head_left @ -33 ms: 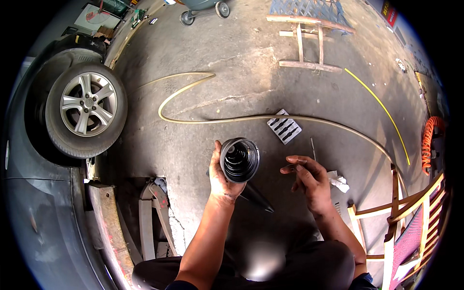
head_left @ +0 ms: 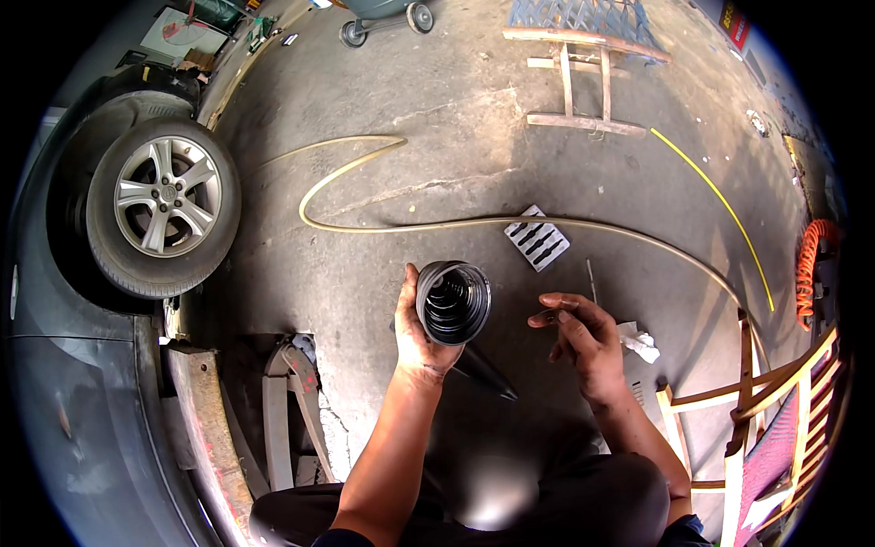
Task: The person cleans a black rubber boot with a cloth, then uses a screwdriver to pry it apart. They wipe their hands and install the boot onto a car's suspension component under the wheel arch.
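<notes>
My left hand (head_left: pixel 421 339) is wrapped round a black ribbed rubber boot (head_left: pixel 453 304), a bellows whose wide mouth faces up toward me. Dark rings narrow down inside it. To the right of the boot, my right hand (head_left: pixel 583 342) hangs in the air with fingers partly bent and apart, the fingertips smeared dark. I see nothing in it. Below the boot a black tapered piece (head_left: pixel 488 374) points to the lower right; its upper end is hidden behind the boot and my left hand.
A car wheel (head_left: pixel 166 205) stands at the left, beside a floor pit. A hose (head_left: pixel 437 225) crosses the floor, over a white card (head_left: pixel 538 242) with dark shapes. A thin rod (head_left: pixel 591 281) and crumpled tissue (head_left: pixel 640 343) lie near my right hand. A wooden chair (head_left: pixel 775 410) is at right.
</notes>
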A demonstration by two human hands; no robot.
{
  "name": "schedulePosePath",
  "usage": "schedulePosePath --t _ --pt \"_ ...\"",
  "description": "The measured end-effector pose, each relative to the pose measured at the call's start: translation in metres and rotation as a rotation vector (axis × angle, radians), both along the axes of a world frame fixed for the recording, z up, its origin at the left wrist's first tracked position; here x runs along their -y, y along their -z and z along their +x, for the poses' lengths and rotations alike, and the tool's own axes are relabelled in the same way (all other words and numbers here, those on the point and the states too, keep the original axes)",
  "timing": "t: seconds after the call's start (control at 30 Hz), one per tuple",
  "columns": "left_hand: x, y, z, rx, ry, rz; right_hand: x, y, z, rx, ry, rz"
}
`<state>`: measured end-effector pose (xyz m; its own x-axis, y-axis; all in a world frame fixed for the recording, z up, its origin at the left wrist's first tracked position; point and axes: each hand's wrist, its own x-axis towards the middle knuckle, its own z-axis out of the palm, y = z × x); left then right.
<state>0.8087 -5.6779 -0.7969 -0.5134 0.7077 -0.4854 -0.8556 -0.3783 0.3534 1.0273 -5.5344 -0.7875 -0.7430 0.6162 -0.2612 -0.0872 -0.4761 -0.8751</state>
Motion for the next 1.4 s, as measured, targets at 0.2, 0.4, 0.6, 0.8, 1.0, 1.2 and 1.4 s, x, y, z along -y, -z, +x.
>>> schedulePosePath --t 0.2,0.4,0.6,0.8,1.0,1.2,1.4 --pt "-0.013 -0.008 0.006 0.044 -0.042 -0.007 -0.006 -0.012 0.007 0.006 0.067 0.053" --pt "-0.009 -0.004 0.013 -0.097 0.030 -0.181 -0.039 -0.017 0.050 0.019 0.396 0.238" --pt "-0.003 0.031 0.003 -0.137 0.025 -0.403 -0.067 0.054 0.106 0.354 0.591 0.313" --pt "-0.019 0.057 0.001 -0.185 0.121 -0.550 -0.046 0.105 0.128 0.539 0.008 0.668" --pt "-0.057 0.098 -0.001 -0.437 0.252 -0.771 -0.034 0.111 0.089 0.516 -0.180 0.958" --pt "-0.073 0.146 -0.009 -0.674 0.572 -0.966 -0.029 0.140 0.072 0.413 -0.114 0.968" --pt "-0.083 0.150 -0.005 -0.785 0.518 -1.110 -0.017 0.155 0.073 0.367 0.002 0.820"
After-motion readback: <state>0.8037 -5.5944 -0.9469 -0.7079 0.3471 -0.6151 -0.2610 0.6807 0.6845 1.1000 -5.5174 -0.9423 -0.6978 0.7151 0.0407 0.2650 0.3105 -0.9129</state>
